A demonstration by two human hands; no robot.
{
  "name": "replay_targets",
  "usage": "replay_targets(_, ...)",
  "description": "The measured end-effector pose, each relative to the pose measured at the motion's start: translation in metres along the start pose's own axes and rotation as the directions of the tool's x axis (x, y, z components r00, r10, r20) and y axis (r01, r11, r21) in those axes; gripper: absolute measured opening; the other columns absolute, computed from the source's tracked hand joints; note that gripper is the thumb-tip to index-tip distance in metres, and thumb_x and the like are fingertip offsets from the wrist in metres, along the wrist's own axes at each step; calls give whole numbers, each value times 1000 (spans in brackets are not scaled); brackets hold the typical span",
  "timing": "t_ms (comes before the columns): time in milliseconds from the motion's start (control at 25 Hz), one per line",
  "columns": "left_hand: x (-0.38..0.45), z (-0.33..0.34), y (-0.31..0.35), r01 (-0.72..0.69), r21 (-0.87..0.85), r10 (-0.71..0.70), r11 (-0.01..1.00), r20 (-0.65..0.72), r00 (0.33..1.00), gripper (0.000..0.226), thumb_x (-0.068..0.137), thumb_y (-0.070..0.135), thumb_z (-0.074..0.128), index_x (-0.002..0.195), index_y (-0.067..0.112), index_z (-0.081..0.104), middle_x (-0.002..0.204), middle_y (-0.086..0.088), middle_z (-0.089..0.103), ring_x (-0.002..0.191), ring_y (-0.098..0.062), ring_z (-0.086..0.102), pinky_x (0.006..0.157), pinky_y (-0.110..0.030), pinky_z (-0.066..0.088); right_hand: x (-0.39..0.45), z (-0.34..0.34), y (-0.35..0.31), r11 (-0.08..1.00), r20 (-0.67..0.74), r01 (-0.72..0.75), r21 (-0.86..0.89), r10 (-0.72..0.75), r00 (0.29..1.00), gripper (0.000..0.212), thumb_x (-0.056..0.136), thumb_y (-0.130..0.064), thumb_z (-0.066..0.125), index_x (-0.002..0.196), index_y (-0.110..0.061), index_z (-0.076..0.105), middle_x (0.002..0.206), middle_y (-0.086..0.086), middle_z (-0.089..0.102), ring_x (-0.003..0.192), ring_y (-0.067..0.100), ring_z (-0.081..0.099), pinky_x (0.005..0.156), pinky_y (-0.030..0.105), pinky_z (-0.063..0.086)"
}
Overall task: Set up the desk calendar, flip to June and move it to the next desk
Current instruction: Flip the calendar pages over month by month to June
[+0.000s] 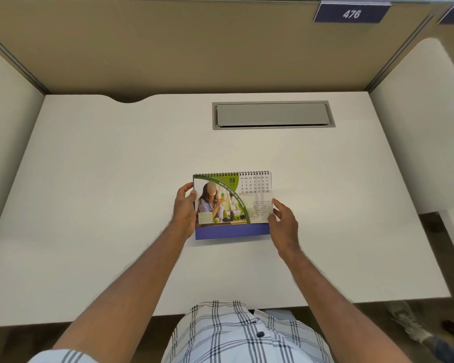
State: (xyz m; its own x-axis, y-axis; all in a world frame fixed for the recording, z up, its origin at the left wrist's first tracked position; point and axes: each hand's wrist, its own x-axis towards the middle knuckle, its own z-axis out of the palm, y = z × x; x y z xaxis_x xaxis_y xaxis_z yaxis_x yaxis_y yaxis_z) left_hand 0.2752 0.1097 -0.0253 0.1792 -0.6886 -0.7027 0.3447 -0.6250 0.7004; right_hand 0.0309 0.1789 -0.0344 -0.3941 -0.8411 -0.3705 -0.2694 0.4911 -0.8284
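Nearside of the grey cable hatch (273, 115), mid-desk (116, 205), stands the spiral-bound desk calendar (233, 203), showing FEB. Looks light, with a stiff card base and thin floppy pages; best held by the side edges, pages turned at the coil. Left hand (185, 208) grips its left edge, thumb over the front. Right hand (283, 221) sits at the right edge, fingers loosely spread, contact unclear.

Desk calendar (232, 205) on the white desk (116, 192) shows February — left hand (185, 205) grips its edge.
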Motion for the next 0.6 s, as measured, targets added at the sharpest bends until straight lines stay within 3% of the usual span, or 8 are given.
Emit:
replay_targets(80, 0, 0, -1, 3, -21, -3, 1000, 13, 1000, 35, 108, 18, 38, 131, 36, 57, 119, -6, 70, 93, -23, 72, 81, -53, 57, 0, -1, -1, 1000, -48, 11, -11, -12, 999, 37, 102, -12, 59, 138, -21, 59, 133, -1, 57, 116, 15, 60, 64, 5, 52)
replay_targets(160, -1, 0, -1, 14, -61, -12, 998, 42, 999, 39, 108, 17, 35, 138, 31, 56, 123, -7, 70, 102, -26, 70, 88, -51, 55, 1, -3, -6, 999, -67, -7, 34, 9, 998, 27, 98, -18, 66, 125, -22, 63, 122, 2, 64, 108, 20, 66, 58, 9, 53)
replay_targets(320, -8, 1, 4, 63, -133, -52, 989, 83, 995, 35, 105, 28, 40, 125, 22, 67, 110, -7, 77, 94, -27, 74, 69, -34, 61, 4, -16, -22, 975, -28, -108, 194, 115, 993, 24, 90, -19, 78, 105, -24, 60, 92, 4, 75, 88, 21, 76, 66, 28, 59)
replay_targets(480, -10, -3, 11, 156, -163, -129, 974, 165, 978, 32, 102, 37, 48, 108, 18, 74, 99, -9, 80, 81, -25, 78, 61, -34, 62, 8, -30, -39, 957, 0, -112, 268, 116, 993, 28, 90, -17, 78, 114, -19, 63, 84, 3, 75, 77, 15, 74, 66, 22, 53)
replay_targets(600, -7, -8, 12, 122, -121, -100, 985, 177, 979, 31, 102, 33, 49, 118, 17, 71, 103, -8, 78, 86, -25, 76, 67, -35, 61, 10, -44, -54, 909, 37, -123, 398, 117, 992, 23, 93, -17, 73, 114, -22, 65, 88, 2, 77, 80, 12, 73, 71, 26, 57)
